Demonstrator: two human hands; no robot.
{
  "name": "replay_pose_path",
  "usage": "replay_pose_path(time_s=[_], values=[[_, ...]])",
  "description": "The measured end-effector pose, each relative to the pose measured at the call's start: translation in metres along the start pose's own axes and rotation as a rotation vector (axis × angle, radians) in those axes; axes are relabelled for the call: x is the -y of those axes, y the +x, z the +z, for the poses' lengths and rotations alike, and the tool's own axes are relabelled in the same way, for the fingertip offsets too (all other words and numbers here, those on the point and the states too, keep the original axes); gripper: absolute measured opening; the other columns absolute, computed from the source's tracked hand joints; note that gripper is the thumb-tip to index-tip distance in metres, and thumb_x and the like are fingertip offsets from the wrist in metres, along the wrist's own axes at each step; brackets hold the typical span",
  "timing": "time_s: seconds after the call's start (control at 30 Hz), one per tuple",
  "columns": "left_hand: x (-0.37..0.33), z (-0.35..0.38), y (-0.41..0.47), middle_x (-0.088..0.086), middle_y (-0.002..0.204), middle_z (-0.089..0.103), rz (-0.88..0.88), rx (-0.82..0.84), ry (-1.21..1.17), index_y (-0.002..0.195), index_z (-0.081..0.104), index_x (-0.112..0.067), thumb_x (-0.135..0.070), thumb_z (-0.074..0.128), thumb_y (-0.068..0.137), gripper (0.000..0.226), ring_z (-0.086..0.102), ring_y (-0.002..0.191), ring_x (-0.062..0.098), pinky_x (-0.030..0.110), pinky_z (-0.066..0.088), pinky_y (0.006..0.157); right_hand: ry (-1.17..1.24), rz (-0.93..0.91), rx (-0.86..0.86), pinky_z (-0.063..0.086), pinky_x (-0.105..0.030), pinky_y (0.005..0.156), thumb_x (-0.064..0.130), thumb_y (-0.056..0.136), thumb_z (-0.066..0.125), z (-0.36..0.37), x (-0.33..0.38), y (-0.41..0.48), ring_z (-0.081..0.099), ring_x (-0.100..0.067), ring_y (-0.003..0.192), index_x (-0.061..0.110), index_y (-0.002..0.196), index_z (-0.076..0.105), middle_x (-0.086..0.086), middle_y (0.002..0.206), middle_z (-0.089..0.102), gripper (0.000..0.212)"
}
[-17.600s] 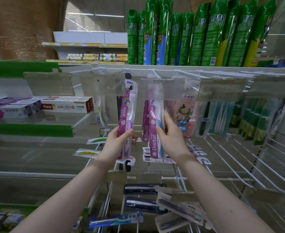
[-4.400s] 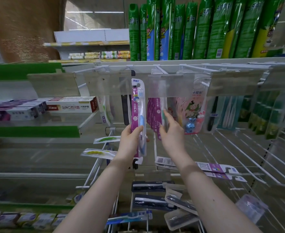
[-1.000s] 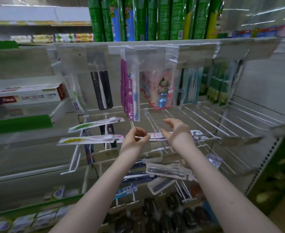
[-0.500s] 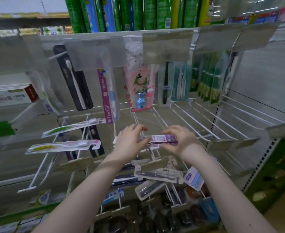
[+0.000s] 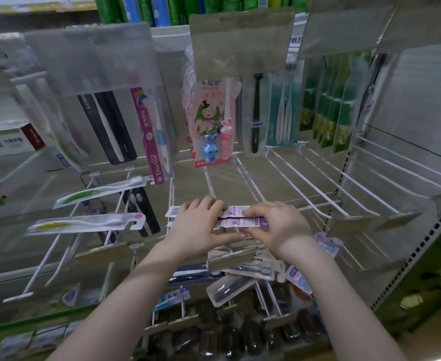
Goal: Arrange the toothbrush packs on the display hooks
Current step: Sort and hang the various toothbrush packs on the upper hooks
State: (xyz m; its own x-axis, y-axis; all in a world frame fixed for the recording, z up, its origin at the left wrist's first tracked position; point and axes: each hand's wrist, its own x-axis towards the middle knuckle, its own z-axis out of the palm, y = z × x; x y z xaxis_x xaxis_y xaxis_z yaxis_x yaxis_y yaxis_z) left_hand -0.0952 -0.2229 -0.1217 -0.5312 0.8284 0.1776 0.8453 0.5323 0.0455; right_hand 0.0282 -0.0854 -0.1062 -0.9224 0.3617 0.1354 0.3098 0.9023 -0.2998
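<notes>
**shelfstacker_k:** Dropping down a row, basically. A few seconds back the left hand had a pack up at the top row and the right hand was steadying the hung ones. Now both are on the loose purple packs lying flat across the middle-row hooks, near the front ends of the wires. The left one curls over their left part with the thumb tucked under, and the right one curls round the right end. So both are gripping.

**aisle9:** So that last one's up?

**shelfstacker_k:** Looks like it. A purple Doctor pack hangs off the top row now, between the black pack and the pink bunny pack. I'd read this as gathering the next ones to hang, so plenty of the job left.

**aisle9:** Anything in the way going up?

**shelfstacker_k:** The price flaps cover the top hook tips, so finding a tip with the pack's hole will be fiddly, I'd guess. Two green-brush packs lie flat across the hooks on the left, unhung as well. Bare wires run to the right of the hands, and a jumble of AUBO packs sits on the row below. Can't tell how many packs are in the grip, at least two.
</notes>
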Motion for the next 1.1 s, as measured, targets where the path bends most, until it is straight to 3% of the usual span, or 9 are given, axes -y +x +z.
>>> replay_pose_path(time_s=[0.07, 0.13, 0.3, 0.47, 0.53, 0.73, 0.9, 1.03, 1.1], values=[[0.001, 0.001, 0.000, -0.008, 0.114, 0.050, -0.010, -0.058, -0.026, 0.124, 0.048, -0.031, -0.070, 0.049, 0.077, 0.061, 0.048, 0.109, 0.016, 0.030, 0.033, 0.087, 0.016, 0.007, -0.009, 0.033, -0.026, 0.097, 0.043, 0.092, 0.051, 0.001, 0.000, -0.001, 0.047, -0.009, 0.117, 0.038, 0.124, 0.054, 0.016, 0.129, 0.054, 0.032], [0.000, 0.003, -0.001, -0.009, 0.110, 0.052, -0.024, -0.132, -0.049, 0.123, 0.050, -0.032, -0.055, 0.057, 0.082, 0.048, 0.050, 0.108, 0.016, 0.028, 0.031, 0.082, 0.014, 0.011, -0.020, 0.034, -0.026, 0.094, 0.043, 0.094, 0.049, 0.001, 0.001, -0.003, 0.048, -0.009, 0.114, 0.038, 0.123, 0.055, 0.016, 0.127, 0.055, 0.030], [-0.002, 0.003, -0.003, -0.009, 0.106, 0.056, 0.005, -0.214, -0.071, 0.120, 0.056, -0.032, -0.055, 0.057, 0.084, 0.043, 0.056, 0.100, 0.016, 0.026, 0.028, 0.073, -0.020, 0.016, -0.035, 0.038, -0.027, 0.089, 0.042, 0.096, 0.044, -0.004, 0.006, -0.005, 0.052, -0.010, 0.107, 0.037, 0.120, 0.055, 0.014, 0.119, 0.059, 0.027], [-0.002, -0.001, -0.005, -0.002, 0.097, 0.060, 0.138, -0.289, 0.055, 0.103, 0.063, -0.024, -0.046, 0.067, 0.080, 0.033, 0.064, 0.071, 0.024, 0.026, 0.034, 0.060, -0.045, 0.006, -0.113, 0.035, -0.027, 0.086, 0.039, 0.097, 0.042, 0.001, 0.006, -0.010, 0.051, -0.011, 0.107, 0.035, 0.116, 0.056, 0.014, 0.117, 0.059, 0.024], [-0.004, -0.003, -0.004, -0.002, 0.093, 0.061, 0.171, -0.282, 0.089, 0.098, 0.063, -0.023, -0.043, 0.068, 0.080, 0.028, 0.064, 0.067, 0.025, 0.026, 0.035, 0.057, -0.062, -0.001, -0.143, 0.035, -0.027, 0.088, 0.038, 0.097, 0.042, 0.003, 0.005, -0.011, 0.051, -0.011, 0.108, 0.033, 0.116, 0.056, 0.014, 0.118, 0.059, 0.025], [-0.008, -0.010, -0.004, -0.001, 0.073, 0.059, 0.256, -0.293, 0.185, 0.085, 0.062, -0.018, -0.033, 0.077, 0.068, 0.027, 0.062, 0.056, 0.024, 0.028, 0.044, 0.049, -0.115, -0.014, -0.267, 0.033, -0.027, 0.091, 0.038, 0.099, 0.037, 0.002, 0.009, -0.015, 0.056, -0.012, 0.101, 0.030, 0.116, 0.058, 0.010, 0.109, 0.065, 0.028], [-0.006, -0.014, -0.007, -0.002, 0.069, 0.061, 0.302, -0.333, 0.263, 0.083, 0.061, -0.017, -0.026, 0.085, 0.052, 0.040, 0.061, 0.055, 0.022, 0.026, 0.043, 0.046, -0.154, 0.000, -0.342, 0.024, -0.029, 0.088, 0.036, 0.100, 0.035, 0.005, 0.015, -0.020, 0.056, -0.015, 0.099, 0.030, 0.116, 0.058, 0.008, 0.104, 0.067, 0.029], [-0.004, -0.022, -0.013, 0.000, 0.069, 0.061, 0.325, -0.421, 0.247, 0.084, 0.062, -0.015, -0.023, 0.083, 0.054, 0.038, 0.062, 0.056, 0.023, 0.027, 0.043, 0.049, -0.216, -0.003, -0.384, 0.018, -0.032, 0.087, 0.038, 0.099, 0.035, -0.001, 0.022, -0.024, 0.053, -0.016, 0.102, 0.032, 0.115, 0.057, 0.008, 0.105, 0.066, 0.028], [-0.001, -0.028, -0.019, 0.001, 0.069, 0.060, 0.334, -0.484, 0.235, 0.085, 0.061, -0.014, -0.022, 0.079, 0.060, 0.032, 0.062, 0.058, 0.023, 0.027, 0.043, 0.051, -0.248, -0.033, -0.484, 0.017, -0.034, 0.089, 0.037, 0.096, 0.043, -0.002, 0.027, -0.024, 0.054, -0.018, 0.102, 0.030, 0.110, 0.062, 0.009, 0.103, 0.067, 0.024]])
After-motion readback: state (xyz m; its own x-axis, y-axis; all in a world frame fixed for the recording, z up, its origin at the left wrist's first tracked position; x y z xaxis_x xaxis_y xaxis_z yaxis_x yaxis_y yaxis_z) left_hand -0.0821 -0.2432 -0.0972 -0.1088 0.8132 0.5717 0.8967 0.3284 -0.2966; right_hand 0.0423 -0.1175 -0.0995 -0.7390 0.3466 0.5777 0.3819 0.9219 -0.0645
